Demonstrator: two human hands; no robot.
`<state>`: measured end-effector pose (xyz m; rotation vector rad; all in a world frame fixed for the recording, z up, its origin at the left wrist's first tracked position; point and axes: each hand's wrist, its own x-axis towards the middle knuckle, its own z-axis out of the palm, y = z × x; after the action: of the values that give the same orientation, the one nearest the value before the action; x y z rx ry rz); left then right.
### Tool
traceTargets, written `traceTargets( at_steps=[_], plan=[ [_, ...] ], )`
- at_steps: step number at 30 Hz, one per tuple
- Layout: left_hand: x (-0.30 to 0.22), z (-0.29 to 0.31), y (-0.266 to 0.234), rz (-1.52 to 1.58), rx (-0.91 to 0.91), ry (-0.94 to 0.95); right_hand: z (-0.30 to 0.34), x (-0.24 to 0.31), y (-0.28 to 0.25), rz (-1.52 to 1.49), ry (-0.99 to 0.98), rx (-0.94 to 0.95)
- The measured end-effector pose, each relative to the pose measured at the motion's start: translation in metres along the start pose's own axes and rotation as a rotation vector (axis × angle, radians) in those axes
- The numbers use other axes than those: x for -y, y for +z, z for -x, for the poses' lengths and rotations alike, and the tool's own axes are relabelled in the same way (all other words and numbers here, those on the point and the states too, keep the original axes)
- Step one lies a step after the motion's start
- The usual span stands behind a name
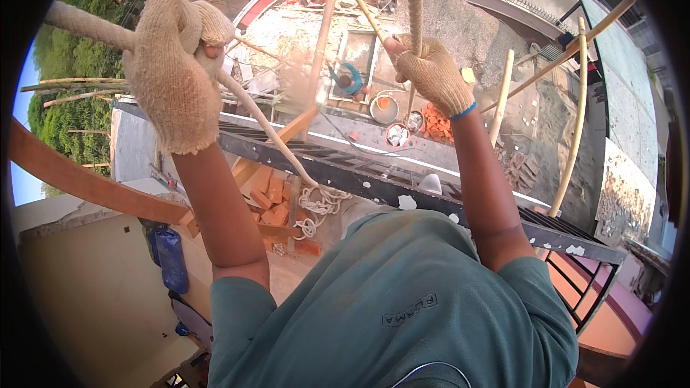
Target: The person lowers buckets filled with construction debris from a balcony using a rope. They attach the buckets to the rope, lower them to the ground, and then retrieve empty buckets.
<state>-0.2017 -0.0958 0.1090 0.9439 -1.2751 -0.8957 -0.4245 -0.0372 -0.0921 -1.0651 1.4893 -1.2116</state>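
The person's teal shirt [402, 302] filled six o'clock, with bare forearms reaching up from it. The hands were well apart, both in beige knitted gloves. At ten o'clock the left hand [172, 65] was clamped on a slanting rope [260, 121], which came in from the rim at ten and ran down past the glove toward loose rope coils [323, 202] just below the centre. Between one and two o'clock the right hand [433, 75] was curled tight round an upright rope [415, 0] dropping from twelve to one; whether both ropes were one line could not be told.

Orange bricks [273, 197] lay beside the coils, toward eight, and a blue bag [172, 266] hung farther out at eight. A black railing [388, 181] with chipped paint crossed from ten to four.

On the ground below, a red-rimmed bucket [397, 134] stood at two o'clock, beside a brick heap [436, 123]. A co-worker in blue [350, 80] was at twelve, with gravel [471, 32] past them toward one and trees [72, 93] at half past nine.
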Motion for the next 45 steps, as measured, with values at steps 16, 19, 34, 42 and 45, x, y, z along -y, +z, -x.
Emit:
traceTargets(
  at_steps=[16,19,34,42,45],
  plan=[
    [0.028,0.021,-0.026,-0.056,0.215,-0.338,0.025,-0.068,0.023,-0.161,0.191,-0.117],
    [0.11,0.078,-0.071,-0.111,0.087,-0.474,0.02,-0.119,0.03,-0.063,0.258,-0.118],
    [0.192,0.119,-0.137,-0.396,0.212,-0.351,0.056,-0.211,0.055,-0.074,0.3,-0.228],
    [0.234,0.131,-0.147,-0.433,0.105,-0.55,0.048,-0.213,0.037,-0.063,0.278,-0.21],
    [0.245,0.133,-0.151,-0.485,0.116,-0.544,0.058,-0.21,0.045,0.02,0.171,-0.109]
  ],
)
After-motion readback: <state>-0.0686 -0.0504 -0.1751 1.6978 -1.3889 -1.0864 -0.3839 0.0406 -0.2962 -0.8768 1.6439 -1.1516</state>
